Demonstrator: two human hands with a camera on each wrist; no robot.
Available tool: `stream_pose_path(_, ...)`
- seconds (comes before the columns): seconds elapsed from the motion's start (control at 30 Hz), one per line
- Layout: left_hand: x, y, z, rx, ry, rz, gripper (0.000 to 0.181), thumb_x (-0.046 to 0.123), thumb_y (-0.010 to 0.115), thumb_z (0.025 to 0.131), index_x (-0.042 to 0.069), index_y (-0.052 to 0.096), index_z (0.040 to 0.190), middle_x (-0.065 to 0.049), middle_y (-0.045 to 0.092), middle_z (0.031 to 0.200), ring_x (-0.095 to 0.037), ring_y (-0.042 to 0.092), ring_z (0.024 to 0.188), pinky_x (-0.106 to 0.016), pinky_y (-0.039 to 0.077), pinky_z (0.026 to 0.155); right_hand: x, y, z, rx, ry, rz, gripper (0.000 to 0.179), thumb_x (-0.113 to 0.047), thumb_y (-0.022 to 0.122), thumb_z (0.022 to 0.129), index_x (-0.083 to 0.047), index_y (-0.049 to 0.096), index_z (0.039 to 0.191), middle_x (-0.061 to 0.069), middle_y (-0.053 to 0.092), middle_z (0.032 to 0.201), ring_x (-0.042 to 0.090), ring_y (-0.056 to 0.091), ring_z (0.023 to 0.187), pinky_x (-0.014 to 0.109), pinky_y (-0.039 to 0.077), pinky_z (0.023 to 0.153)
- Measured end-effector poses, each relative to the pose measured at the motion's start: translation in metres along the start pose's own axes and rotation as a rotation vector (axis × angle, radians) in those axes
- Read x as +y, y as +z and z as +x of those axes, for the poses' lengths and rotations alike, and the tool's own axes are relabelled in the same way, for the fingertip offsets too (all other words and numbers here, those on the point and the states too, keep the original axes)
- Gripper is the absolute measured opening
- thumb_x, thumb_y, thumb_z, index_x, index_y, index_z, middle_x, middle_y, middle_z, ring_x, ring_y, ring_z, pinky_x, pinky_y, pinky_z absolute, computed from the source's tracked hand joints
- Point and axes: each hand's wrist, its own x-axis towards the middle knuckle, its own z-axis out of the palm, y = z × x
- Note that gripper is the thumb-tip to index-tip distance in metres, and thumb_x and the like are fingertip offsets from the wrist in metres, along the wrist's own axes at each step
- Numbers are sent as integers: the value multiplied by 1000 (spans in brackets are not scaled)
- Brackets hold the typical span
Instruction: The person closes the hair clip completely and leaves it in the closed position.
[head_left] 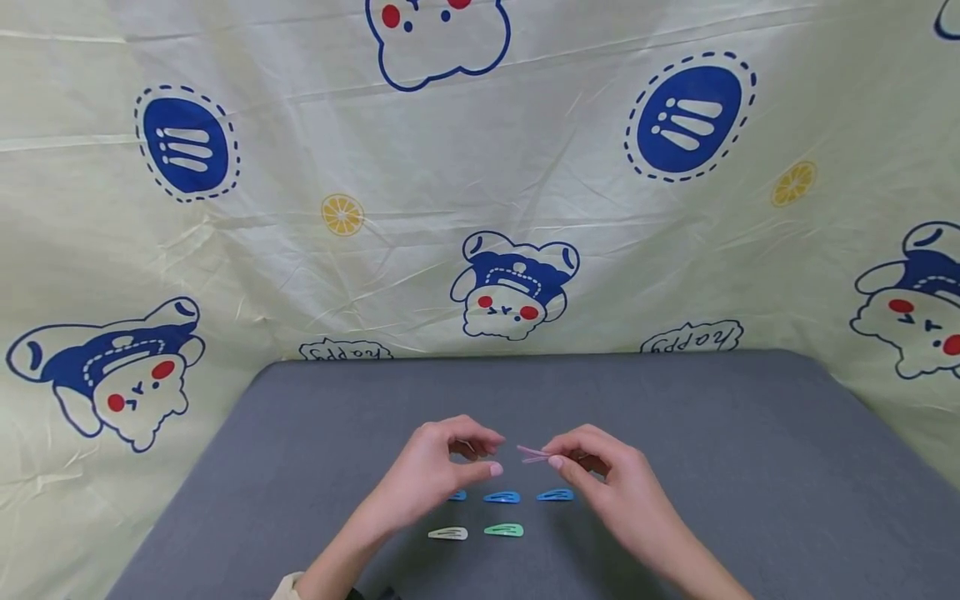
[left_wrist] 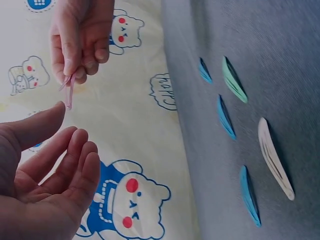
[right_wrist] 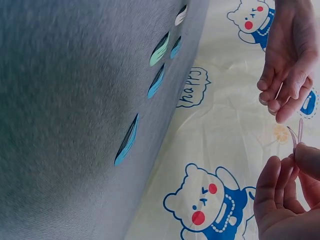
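Note:
A pink snap hair clip is pinched between the thumb and fingers of my right hand, above the table. Its two halves stand apart at the free end, which points toward my left hand. That left hand holds nothing; its thumb and fingers are spread apart just beside the clip. Below the hands lie three blue hair clips in a row, the leftmost partly covered by the left hand in the head view. Nearer to me lie a white hair clip and a green hair clip.
The clips lie on a grey cloth-covered table. Behind it hangs a pale printed curtain with cartoon figures, which also runs down both sides.

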Motion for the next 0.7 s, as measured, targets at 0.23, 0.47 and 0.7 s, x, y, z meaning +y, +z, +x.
stream_pose_path(0.23, 7, 6, -6, -3, 12, -6, 24, 15, 79, 84, 18, 74, 107, 12, 66, 97, -17, 64, 93, -38, 51, 87, -5, 1, -11, 13, -14, 40, 10, -16, 70, 92, -25, 71, 95, -8, 65, 93, 11, 62, 84, 29, 54, 78)
stream_pose_path(0.47, 10, 12, -8, 5, 20, -3, 25, 16, 80, 83, 20, 75, 106, 13, 66, 96, -10, 62, 90, -34, 51, 86, -4, 2, -15, 4, -44, 99, 8, -18, 69, 93, -25, 71, 96, -5, 66, 94, 13, 63, 85, 30, 54, 77)
stream_pose_path(0.7, 12, 20, -10, 14, 88, 16, 23, 21, 82, 82, 20, 75, 105, 14, 66, 95, -8, 61, 91, -30, 51, 84, -4, 2, -16, -21, -68, 111, 9, -20, 69, 93, -28, 71, 96, -7, 66, 95, 13, 62, 88, 31, 54, 80)
